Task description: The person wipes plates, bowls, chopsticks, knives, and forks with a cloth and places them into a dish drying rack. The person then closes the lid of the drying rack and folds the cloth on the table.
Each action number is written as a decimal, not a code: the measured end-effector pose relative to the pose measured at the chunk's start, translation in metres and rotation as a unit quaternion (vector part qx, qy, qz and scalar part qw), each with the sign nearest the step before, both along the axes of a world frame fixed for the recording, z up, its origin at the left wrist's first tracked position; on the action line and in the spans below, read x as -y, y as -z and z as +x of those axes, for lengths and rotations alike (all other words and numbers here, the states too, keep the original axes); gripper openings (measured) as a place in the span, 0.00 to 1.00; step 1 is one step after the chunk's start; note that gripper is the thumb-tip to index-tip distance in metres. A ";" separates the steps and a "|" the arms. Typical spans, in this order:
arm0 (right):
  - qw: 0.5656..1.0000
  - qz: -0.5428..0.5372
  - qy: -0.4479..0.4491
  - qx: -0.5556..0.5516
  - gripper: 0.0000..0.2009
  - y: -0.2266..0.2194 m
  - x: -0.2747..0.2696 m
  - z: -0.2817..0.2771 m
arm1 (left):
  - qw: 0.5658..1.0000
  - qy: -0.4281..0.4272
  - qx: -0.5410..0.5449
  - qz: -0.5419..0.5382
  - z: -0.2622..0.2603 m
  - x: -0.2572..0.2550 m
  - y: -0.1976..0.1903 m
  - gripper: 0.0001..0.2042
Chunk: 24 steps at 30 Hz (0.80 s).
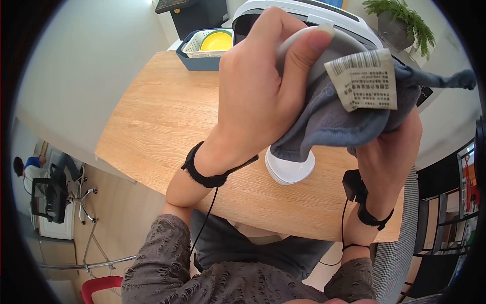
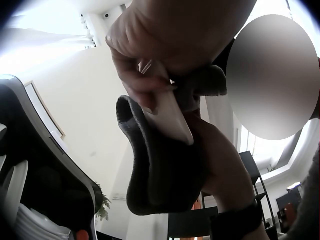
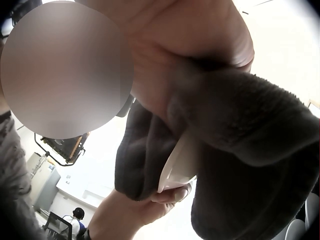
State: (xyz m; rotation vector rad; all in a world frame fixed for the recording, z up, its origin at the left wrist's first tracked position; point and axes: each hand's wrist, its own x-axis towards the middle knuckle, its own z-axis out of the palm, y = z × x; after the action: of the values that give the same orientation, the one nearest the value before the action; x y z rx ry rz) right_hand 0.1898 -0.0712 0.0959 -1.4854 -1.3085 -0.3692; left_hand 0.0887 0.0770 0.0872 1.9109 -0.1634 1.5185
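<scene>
In the head view my left hand [image 1: 258, 81] pinches the rim of a white dish [image 1: 340, 38], thumb on top, raised above the table. A grey-blue cloth [image 1: 339, 121] with a printed label [image 1: 362, 81] wraps the dish's right side. My right hand [image 1: 392, 147] holds the cloth from beneath, its fingers mostly hidden. The left wrist view shows the dish [image 2: 167, 115] on edge between my left fingers and the hanging cloth [image 2: 165, 175]. From the right wrist, the dish [image 3: 180, 162] appears between folds of the cloth [image 3: 240, 115].
White bowls [image 1: 290, 167] stand on the wooden table [image 1: 152, 116] below my hands. At the back are a blue bin [image 1: 197, 63] with a white basket and yellow bowl [image 1: 217, 40], a white-and-black appliance [image 1: 324, 10] and a potted plant [image 1: 397, 28]. A person [image 1: 35, 167] sits far left.
</scene>
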 end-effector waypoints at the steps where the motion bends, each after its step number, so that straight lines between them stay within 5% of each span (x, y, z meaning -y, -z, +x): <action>1: 1.000 0.000 0.000 -0.001 0.13 0.001 -0.002 0.002 | 0.996 0.068 0.058 0.004 0.001 0.001 0.000 0.09; 3: 0.991 0.057 -0.005 0.120 0.13 0.005 -0.006 0.008 | 0.999 0.041 0.030 -0.013 0.005 -0.006 0.006 0.09; 8: 0.998 0.045 -0.017 0.030 0.13 0.003 -0.007 0.001 | 0.999 -0.029 0.039 -0.022 0.010 0.001 0.002 0.10; 10: 0.999 0.032 -0.013 -0.004 0.13 0.003 -0.008 0.001 | 0.996 0.064 0.019 -0.054 0.007 -0.008 0.003 0.10; 14: 1.000 0.004 -0.006 0.005 0.12 0.001 -0.006 0.007 | 0.997 0.061 -0.021 -0.048 0.005 -0.012 0.005 0.12; 16: 1.000 -0.016 0.009 -0.003 0.12 -0.002 -0.005 0.008 | 0.994 -0.084 -0.062 0.000 0.009 -0.009 0.006 0.13; 24: 0.999 -0.006 0.022 0.049 0.11 -0.001 -0.005 0.017 | 0.997 -0.075 -0.003 -0.018 0.025 -0.016 0.012 0.15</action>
State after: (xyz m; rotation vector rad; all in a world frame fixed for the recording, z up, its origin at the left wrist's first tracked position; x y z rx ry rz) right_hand 0.2070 -0.0660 0.0974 -1.5258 -1.3590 -0.4692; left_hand 0.1141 0.0926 0.0747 1.9359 0.0093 1.6024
